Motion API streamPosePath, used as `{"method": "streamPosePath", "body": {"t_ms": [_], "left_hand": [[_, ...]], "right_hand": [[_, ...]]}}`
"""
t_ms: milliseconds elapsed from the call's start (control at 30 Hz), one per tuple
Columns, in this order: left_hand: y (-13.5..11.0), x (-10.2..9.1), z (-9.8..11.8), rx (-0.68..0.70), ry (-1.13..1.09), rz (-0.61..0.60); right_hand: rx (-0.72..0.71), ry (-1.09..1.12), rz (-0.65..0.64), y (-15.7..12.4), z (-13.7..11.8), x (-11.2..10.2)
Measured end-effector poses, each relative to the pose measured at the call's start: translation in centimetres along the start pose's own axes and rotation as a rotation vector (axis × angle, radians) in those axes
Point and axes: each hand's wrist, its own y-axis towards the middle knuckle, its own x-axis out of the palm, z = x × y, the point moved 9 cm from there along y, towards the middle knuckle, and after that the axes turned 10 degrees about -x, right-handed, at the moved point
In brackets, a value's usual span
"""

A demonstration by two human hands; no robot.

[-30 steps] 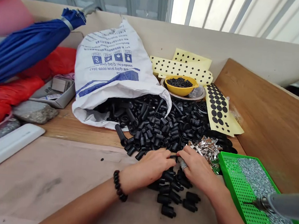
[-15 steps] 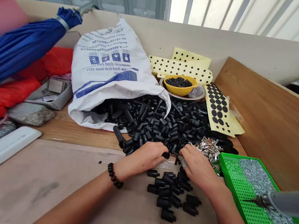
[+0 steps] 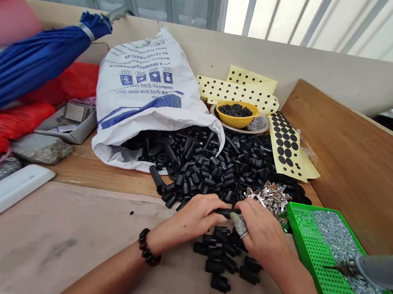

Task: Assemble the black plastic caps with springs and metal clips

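My left hand (image 3: 200, 216), with a dark bead bracelet at the wrist, pinches a short black plastic cylinder (image 3: 223, 212) lying sideways. My right hand (image 3: 261, 226) meets the cylinder's right end with curled fingers; whatever is in its fingertips is hidden. Greyish wrapping (image 3: 239, 224) covers one of its fingers. Below both hands, several black cylinders with narrow stub ends (image 3: 220, 283) lie on the brown work surface (image 3: 102, 240). Just beyond the fingers spreads a heap of loose black plastic parts (image 3: 211, 167), coming out of a white woven sack (image 3: 146, 85).
Silvery metal clips (image 3: 270, 197) lie beside a green tray (image 3: 330, 278) of small metal pieces. A grey power screwdriver (image 3: 376, 268) juts over the tray. Behind the heap sit a yellow bowl (image 3: 236, 121) and sticker sheets (image 3: 283, 151). A white case (image 3: 8, 197) lies left.
Both hands have drawn slightly nearer and closed together, so that the left hand's cylinder now meets the right fingertips. The view has shifted slightly.
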Motion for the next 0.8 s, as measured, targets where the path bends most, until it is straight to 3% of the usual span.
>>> {"method": "streamPosePath", "body": {"t_ms": [133,333,633,800], "left_hand": [[-0.3,0.3,-0.1,-0.011,-0.126,0.003],[-0.6,0.2,-0.2,-0.02,-0.187,0.02],[-1.9,0.0,2.4,0.212,0.1,0.18],[-2.1,0.0,2.4,0.235,0.123,0.167]], "right_hand": [[0.037,0.239,0.005,-0.9,0.5,0.8],[-0.031,0.377,0.024,-1.3,-0.7,0.4],[0.108,0.676,0.035,-1.3,-0.6,0.4],[0.078,0.641,0.049,-1.2,-1.0,0.4]]}}
